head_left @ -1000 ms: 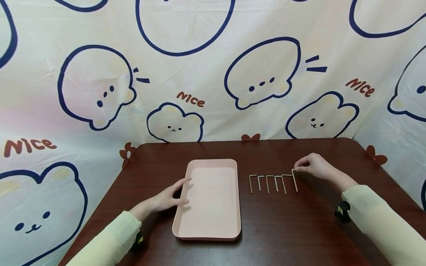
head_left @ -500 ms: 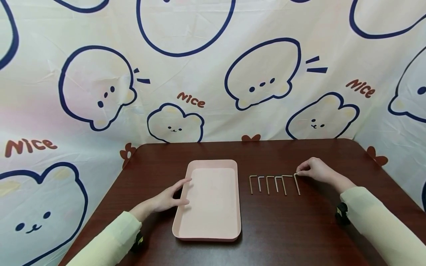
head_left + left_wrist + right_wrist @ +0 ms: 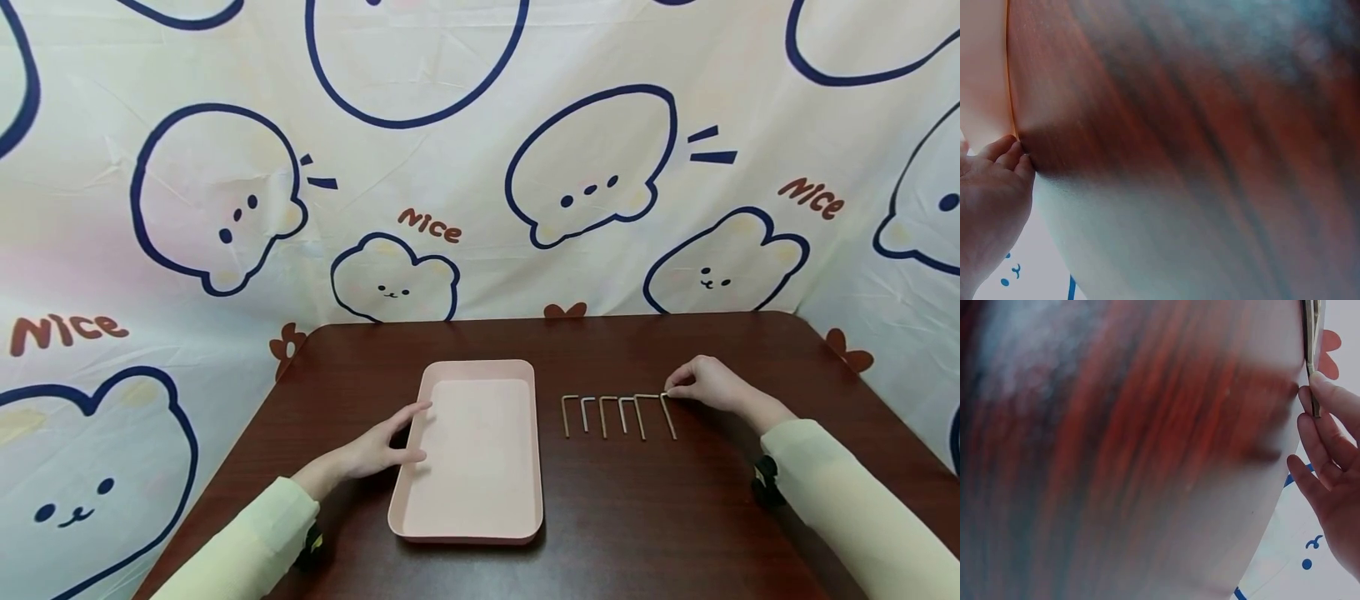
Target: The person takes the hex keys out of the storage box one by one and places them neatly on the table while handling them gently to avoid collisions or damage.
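A pale pink rectangular tray (image 3: 480, 521) lies on the table. At its left side my left hand (image 3: 367, 448) holds the rim, thumb and index finger reaching over the edge. In the left wrist view, other fingers of the left hand (image 3: 994, 194) lie against the tray's outer side (image 3: 988, 75). Right of the tray, several L-shaped Allen keys (image 3: 603, 417) stand in a row, long arms toward me. My right hand (image 3: 712, 385) pinches the short arm of the rightmost Allen key (image 3: 669, 418) between thumb and fingers; the right wrist view shows this Allen key (image 3: 1315, 405) at the fingertips.
The dark brown wooden table (image 3: 645, 517) ends at a back edge against a cream cloth (image 3: 480, 183) with bear drawings. This cloth also hangs at both sides. Each wrist carries a black camera beneath a pale yellow sleeve (image 3: 847, 475).
My right hand has lowered the rightmost Allen key toward the table and slightly right, then shifted it a little back left. The left hand and the tray stay still.
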Motion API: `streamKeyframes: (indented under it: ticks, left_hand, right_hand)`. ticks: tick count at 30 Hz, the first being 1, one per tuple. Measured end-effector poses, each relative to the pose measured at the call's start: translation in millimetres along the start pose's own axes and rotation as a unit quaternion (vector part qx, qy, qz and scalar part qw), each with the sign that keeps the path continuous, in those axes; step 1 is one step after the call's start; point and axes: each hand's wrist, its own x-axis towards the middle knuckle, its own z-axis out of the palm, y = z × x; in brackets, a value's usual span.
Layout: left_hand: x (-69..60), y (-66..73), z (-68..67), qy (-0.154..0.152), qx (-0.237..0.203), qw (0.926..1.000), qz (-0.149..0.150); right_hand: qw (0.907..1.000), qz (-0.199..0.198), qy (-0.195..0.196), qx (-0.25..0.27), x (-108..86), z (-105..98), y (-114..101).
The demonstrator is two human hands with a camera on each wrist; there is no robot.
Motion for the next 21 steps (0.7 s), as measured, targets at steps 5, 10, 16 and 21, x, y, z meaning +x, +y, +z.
streamKeyframes:
  ticks: [5, 10, 16, 21]
  left_hand:
    - [-0.1, 0.8, -0.6, -0.002, -0.002, 1.0000, -0.003]
    - [0.0, 1.5, -1.1, -0.002, -0.002, 1.0000, -0.003]
    - [0.1, 1.8, -1.3, -0.005, -0.002, 1.0000, -0.001]
    - [-0.4, 1.6, -1.1, -0.004, 0.001, 1.0000, -0.001]
  right_hand:
    - [0.9999, 0.007, -0.006, -0.006, 0.6, -0.2, -2.4]
    - [0.9999, -0.003, -0.001, -0.016, 0.8, 1.2, -2.3]
    - [0.9997, -0.011, 0.008, -0.023, 0.4, 3.0, 0.4]
    - [0.9997, -0.012, 0.013, -0.016, 0.7, 4.5, 2.6]
